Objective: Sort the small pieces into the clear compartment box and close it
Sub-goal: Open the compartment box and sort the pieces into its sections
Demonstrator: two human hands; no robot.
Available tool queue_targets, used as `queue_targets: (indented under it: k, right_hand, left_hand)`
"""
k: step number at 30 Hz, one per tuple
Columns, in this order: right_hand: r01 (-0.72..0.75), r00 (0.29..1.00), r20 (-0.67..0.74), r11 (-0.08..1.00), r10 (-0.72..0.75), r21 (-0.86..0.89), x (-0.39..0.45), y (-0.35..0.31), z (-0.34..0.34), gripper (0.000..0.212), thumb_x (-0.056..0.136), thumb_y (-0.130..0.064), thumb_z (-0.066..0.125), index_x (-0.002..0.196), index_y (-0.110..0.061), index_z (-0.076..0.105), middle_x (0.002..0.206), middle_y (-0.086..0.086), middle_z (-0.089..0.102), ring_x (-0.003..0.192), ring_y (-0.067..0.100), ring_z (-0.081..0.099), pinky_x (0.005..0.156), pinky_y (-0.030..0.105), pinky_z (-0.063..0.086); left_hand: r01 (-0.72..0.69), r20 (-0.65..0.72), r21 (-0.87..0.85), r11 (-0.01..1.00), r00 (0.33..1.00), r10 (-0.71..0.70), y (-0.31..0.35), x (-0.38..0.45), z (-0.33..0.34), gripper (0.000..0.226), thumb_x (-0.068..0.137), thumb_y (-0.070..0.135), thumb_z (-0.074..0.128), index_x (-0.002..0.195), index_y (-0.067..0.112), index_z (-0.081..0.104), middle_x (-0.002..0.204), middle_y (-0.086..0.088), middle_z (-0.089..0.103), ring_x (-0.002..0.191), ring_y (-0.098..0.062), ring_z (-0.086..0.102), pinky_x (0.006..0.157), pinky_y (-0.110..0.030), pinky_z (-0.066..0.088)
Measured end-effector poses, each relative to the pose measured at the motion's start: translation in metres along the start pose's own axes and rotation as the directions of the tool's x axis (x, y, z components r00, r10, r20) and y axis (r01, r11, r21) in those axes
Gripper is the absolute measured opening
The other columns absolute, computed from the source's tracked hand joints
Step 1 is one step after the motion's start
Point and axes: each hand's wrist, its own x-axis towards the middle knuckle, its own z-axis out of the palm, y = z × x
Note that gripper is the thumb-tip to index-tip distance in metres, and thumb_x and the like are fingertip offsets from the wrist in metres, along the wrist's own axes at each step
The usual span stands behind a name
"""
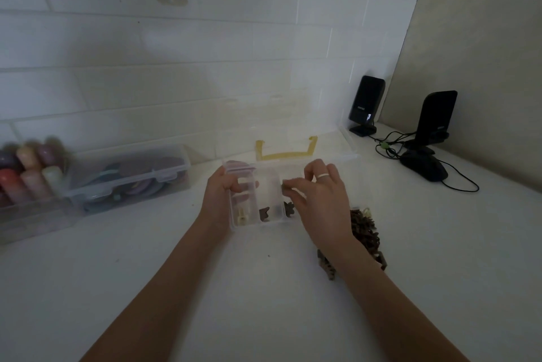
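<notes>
A small clear compartment box [268, 185] sits open on the white counter. My left hand [218, 197] grips its left side, thumb inside the rim. My right hand [319, 194] hovers over the box's right half and pinches a small dark piece [285, 186] between thumb and forefinger. A cream piece [242, 216] lies in the near-left compartment, a brown piece [264, 213] in the near-middle one, and another brown piece [289, 209] in the near-right one. A pile of brown and cream pieces [366, 232] lies on the counter to the right, partly hidden by my right wrist.
A larger clear case with a yellow handle [286, 153] stands open behind the small box. A closed clear container [126, 179] and coloured candles [29, 174] are at the left. Two black speakers [366, 103] [437, 118], a mouse [425, 168] and cables occupy the right back corner.
</notes>
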Motion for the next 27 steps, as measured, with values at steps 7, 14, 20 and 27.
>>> queue_targets:
  k: [7, 14, 20, 27]
  right_hand:
    - [-0.089, 0.993, 0.093, 0.97, 0.07, 0.225, 0.004, 0.016, -0.031, 0.016, 0.078, -0.019, 0.074, 0.093, -0.023, 0.076, 0.079, -0.008, 0.051, 0.076, 0.009, 0.043, 0.065, 0.023, 0.037]
    - [-0.149, 0.89, 0.422, 0.985, 0.171, -0.084, -0.008, 0.052, -0.059, 0.007, 0.082, -0.029, 0.068, 0.08, -0.036, 0.07, 0.083, -0.022, 0.056, 0.079, 0.003, 0.045, 0.081, 0.027, 0.026]
    - [-0.308, 0.836, 0.386, 0.916, 0.389, -0.257, -0.013, 0.061, -0.057, 0.028, 0.096, -0.04, 0.044, 0.11, -0.03, 0.066, 0.127, -0.009, 0.058, 0.114, 0.014, 0.053, 0.098, 0.037, 0.031]
    - [-0.522, 0.565, 0.744, 0.853, 0.356, -0.011, -0.019, 0.063, -0.05, 0.041, 0.101, -0.036, 0.03, 0.135, -0.021, 0.048, 0.142, -0.002, 0.046, 0.13, 0.016, 0.04, 0.102, 0.025, 0.027]
  left_hand:
    - [0.006, -0.017, 0.021, 1.0, 1.0, -0.006, 0.002, 0.004, -0.006, 0.042, 0.045, 0.007, 0.041, 0.083, 0.012, 0.06, 0.089, -0.007, 0.064, 0.078, -0.029, 0.064, 0.067, -0.028, 0.044]
    - [0.014, -0.088, 0.003, 1.0, 0.996, -0.014, 0.006, 0.007, -0.012, 0.044, 0.044, 0.008, 0.04, 0.083, 0.012, 0.059, 0.088, -0.006, 0.063, 0.078, -0.03, 0.061, 0.073, -0.031, 0.042]
    - [-0.018, -0.166, -0.029, 0.999, 0.986, 0.013, 0.005, 0.007, -0.01, 0.032, 0.071, -0.004, 0.034, 0.08, 0.011, 0.06, 0.09, -0.005, 0.062, 0.09, -0.034, 0.058, 0.071, -0.03, 0.042]
    - [-0.022, -0.196, -0.102, 0.995, 0.981, 0.002, 0.003, 0.009, -0.01, 0.046, 0.073, -0.006, 0.032, 0.061, 0.019, 0.069, 0.093, -0.006, 0.062, 0.1, -0.033, 0.054, 0.073, -0.03, 0.042]
